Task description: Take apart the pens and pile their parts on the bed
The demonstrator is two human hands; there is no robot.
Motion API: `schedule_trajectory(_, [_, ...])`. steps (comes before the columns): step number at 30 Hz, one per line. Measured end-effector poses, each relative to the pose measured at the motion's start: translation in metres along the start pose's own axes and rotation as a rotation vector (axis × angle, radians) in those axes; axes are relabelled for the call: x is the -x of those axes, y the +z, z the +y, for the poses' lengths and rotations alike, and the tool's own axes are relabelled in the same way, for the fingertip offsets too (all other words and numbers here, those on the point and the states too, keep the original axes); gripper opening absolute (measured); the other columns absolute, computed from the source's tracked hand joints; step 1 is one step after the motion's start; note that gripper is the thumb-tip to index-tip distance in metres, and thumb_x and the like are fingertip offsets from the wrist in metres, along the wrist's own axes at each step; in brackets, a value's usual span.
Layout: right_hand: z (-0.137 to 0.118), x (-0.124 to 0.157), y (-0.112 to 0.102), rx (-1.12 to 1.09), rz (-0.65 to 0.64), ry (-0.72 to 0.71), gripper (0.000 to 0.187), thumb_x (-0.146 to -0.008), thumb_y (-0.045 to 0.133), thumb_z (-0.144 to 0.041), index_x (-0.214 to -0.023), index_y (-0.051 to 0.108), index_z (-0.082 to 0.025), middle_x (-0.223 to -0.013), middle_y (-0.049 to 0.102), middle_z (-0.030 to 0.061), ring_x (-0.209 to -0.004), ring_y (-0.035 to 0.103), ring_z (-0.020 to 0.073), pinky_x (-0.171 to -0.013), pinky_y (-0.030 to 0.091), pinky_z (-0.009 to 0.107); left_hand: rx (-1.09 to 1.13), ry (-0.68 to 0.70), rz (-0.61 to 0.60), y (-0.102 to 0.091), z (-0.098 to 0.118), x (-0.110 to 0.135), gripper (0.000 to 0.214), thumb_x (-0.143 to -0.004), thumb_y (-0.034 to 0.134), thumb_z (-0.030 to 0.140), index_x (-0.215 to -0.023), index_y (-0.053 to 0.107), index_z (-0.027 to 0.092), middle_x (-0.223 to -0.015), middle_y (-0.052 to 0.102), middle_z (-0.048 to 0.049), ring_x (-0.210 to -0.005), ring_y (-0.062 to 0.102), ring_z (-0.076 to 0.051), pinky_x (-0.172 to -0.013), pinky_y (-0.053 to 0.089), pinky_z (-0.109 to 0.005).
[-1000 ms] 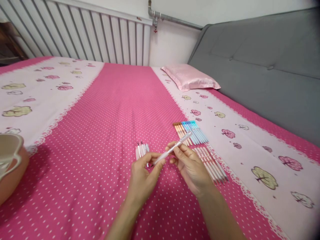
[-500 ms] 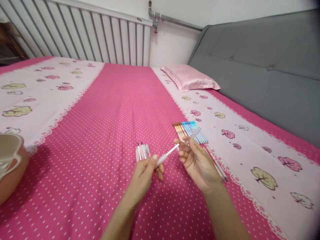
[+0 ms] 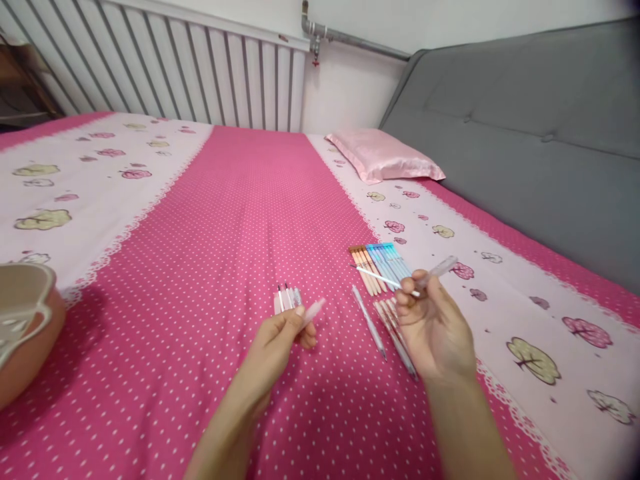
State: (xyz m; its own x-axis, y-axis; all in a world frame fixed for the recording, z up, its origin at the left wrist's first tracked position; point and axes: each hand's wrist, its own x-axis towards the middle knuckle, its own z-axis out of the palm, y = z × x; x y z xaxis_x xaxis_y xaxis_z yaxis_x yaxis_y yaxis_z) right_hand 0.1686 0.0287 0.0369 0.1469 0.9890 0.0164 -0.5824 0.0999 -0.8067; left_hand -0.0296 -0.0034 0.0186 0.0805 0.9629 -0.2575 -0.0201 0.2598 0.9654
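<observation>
My left hand (image 3: 280,337) pinches a short translucent pen piece (image 3: 313,311) above the pink dotted bedsheet (image 3: 210,233). My right hand (image 3: 433,320) is closed on the other pen part (image 3: 400,280), a clear barrel with a thin white refill sticking out to the left. A small cluster of pen pieces (image 3: 286,299) lies just beyond the left hand. Between the hands lies a single grey pen (image 3: 369,322). Rows of orange and blue pens (image 3: 380,265) lie beyond the right hand, and pink pens (image 3: 393,323) partly hide under it.
A pink satin pillow (image 3: 383,155) rests by the grey padded headboard (image 3: 525,133) on the right. A tan bag (image 3: 23,327) sits at the left edge. White slatted panels (image 3: 165,67) stand behind the bed.
The pen has come apart: the right hand moved right with the barrel and refill, and the left hand kept the short end piece. A single grey pen now shows between the hands.
</observation>
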Motion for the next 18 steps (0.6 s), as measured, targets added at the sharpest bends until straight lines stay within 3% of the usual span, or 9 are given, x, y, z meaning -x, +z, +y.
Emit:
schedule_trajectory(4, [0.029,0.016,0.019,0.156,-0.250,0.130,0.014,-0.084,0.050,-0.034,-0.080,0.059,-0.024,-0.075,0.058,0.0002,-0.065,0.054,0.0112,-0.058,0.044,0.024,0.326,-0.088,-0.037,0.001,0.002,0.002,0.030,-0.081,0.050,0.043,-0.076,0.061,0.015,-0.087,0.064,-0.0066,-0.070,0.056,-0.013,-0.071,0.045,-0.028])
schedule_trajectory(7, [0.049,0.027,0.029,0.212,-0.470,0.210,0.017,-0.086,0.046,-0.036,-0.085,0.058,-0.023,-0.075,0.060,0.0013,-0.068,0.056,0.0132,-0.062,0.043,0.027,0.456,-0.077,-0.123,0.003,0.003,0.001,0.029,-0.080,0.051,0.043,-0.077,0.060,0.015,-0.072,0.060,-0.0036,-0.064,0.055,-0.012,-0.067,0.045,-0.027])
schedule_trajectory(10, [0.057,0.032,0.033,0.248,-0.617,0.240,0.020,-0.087,0.044,-0.037,-0.089,0.057,-0.022,-0.083,0.062,0.0029,-0.068,0.058,0.0132,-0.062,0.043,0.027,0.449,-0.065,-0.104,0.001,0.001,-0.001,0.033,-0.080,0.049,0.047,-0.073,0.058,0.015,-0.054,0.049,0.0014,-0.050,0.048,-0.010,-0.058,0.042,-0.026])
schedule_trajectory(12, [0.057,0.032,0.031,0.305,-0.614,0.249,0.022,-0.086,0.044,-0.039,-0.091,0.056,-0.022,-0.090,0.061,0.0039,-0.064,0.059,0.0120,-0.057,0.043,0.026,0.314,-0.053,0.037,-0.006,-0.001,-0.004,0.036,-0.078,0.049,0.050,-0.072,0.058,0.015,-0.051,0.045,0.0027,-0.046,0.042,-0.009,-0.052,0.038,-0.024])
schedule_trajectory(14, [0.058,0.028,0.026,0.414,-0.532,0.252,0.025,-0.086,0.043,-0.043,-0.091,0.054,-0.021,-0.088,0.062,0.0036,-0.058,0.058,0.0110,-0.052,0.041,0.024,0.034,-0.009,0.266,-0.015,-0.006,-0.007,0.039,-0.078,0.046,0.052,-0.068,0.056,0.015,-0.052,0.046,0.0017,-0.046,0.039,-0.009,-0.049,0.032,-0.023])
schedule_trajectory(16, [0.061,0.023,0.021,0.610,-0.441,0.231,0.028,-0.084,0.044,-0.046,-0.082,0.053,-0.020,-0.072,0.060,0.0008,-0.053,0.055,0.0110,-0.050,0.039,0.024,-0.357,0.026,0.469,-0.024,-0.012,-0.010,0.042,-0.080,0.040,0.053,-0.064,0.054,0.016,-0.052,0.047,-0.0001,-0.047,0.040,-0.012,-0.049,0.028,-0.024])
schedule_trajectory(18, [0.069,0.017,0.015,0.890,-0.387,0.174,0.032,-0.083,0.044,-0.049,-0.071,0.050,-0.020,-0.056,0.053,-0.0022,-0.049,0.050,0.0118,-0.049,0.035,0.024,-0.691,0.007,0.571,-0.028,-0.019,-0.014,0.043,-0.084,0.032,0.049,-0.066,0.053,0.017,-0.054,0.050,-0.0026,-0.050,0.044,-0.015,-0.050,0.027,-0.025])
